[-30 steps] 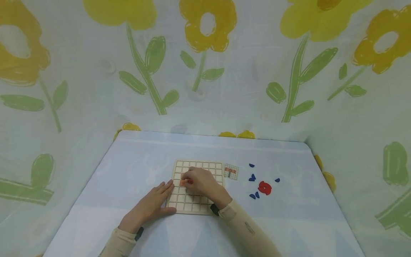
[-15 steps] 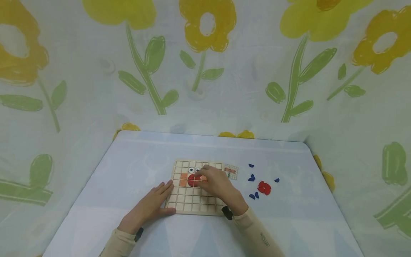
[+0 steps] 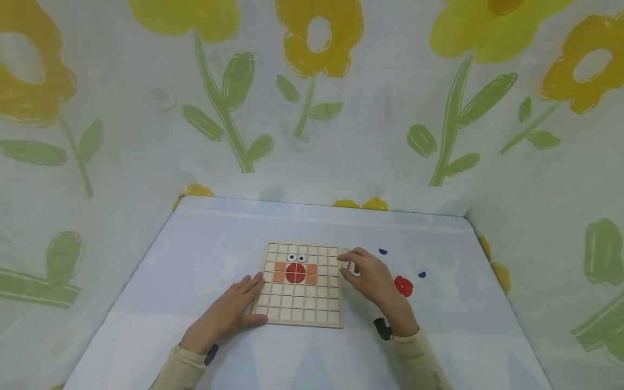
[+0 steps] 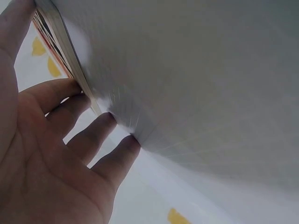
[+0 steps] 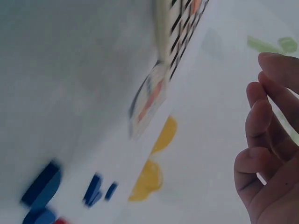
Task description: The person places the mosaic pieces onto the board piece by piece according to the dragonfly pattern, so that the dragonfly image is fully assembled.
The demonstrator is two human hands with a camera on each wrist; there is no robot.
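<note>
A wooden grid board (image 3: 297, 313) lies on the table. On it a red circle of quarter pieces (image 3: 295, 273) sits between orange squares (image 3: 312, 274), below two eye tiles (image 3: 292, 258). My left hand (image 3: 230, 310) rests along the board's left edge, fingers extended; in the left wrist view its fingertips (image 4: 128, 144) touch near that edge. Off the board's right edge hovers my right hand (image 3: 372, 276), thumb and index apart, holding nothing. It partly covers a small patterned card (image 3: 347, 266), which the right wrist view shows beside the board (image 5: 148, 100).
Right of the right hand lie red curved pieces (image 3: 403, 286) grouped in a ring. Blue half-round pieces (image 3: 422, 274) are scattered around them, some hidden behind the hand. Flower-printed cloth (image 3: 361, 162) walls off the table's back and sides.
My right hand has let go of the red circle area and moved right, off the board, uncovering the red, orange and eye pieces. The left hand has stayed put.
</note>
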